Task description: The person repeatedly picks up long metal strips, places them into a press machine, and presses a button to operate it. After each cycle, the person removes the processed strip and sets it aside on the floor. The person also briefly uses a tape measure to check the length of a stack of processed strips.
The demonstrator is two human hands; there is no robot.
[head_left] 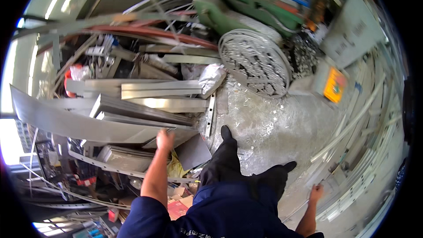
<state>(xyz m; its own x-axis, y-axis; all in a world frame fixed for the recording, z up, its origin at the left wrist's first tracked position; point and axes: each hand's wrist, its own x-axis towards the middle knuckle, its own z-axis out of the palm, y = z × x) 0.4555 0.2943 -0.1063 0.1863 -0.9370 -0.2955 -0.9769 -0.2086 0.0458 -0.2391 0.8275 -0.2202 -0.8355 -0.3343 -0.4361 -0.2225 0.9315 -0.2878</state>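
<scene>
My left hand (165,140) is closed on the upper edge of a long, thin grey metal sheet (79,125), near its right end. The sheet stands on edge and stretches away to the far left. Behind it lie stacked metal plates (136,111), and a small dark plate (194,152) leans to the right of my hand. Well off to the right, my right hand (317,191) hangs low with its fingers curled, and no object shows in it.
Metal bars (163,89) and scrap lengths crowd the left. Ahead, a round basket-like metal piece (255,64) full of shavings stands beside a green machine (246,11). Long profiles (352,119) line the right, near a yellow-orange box (335,86). Shavings litter the concrete floor (273,119).
</scene>
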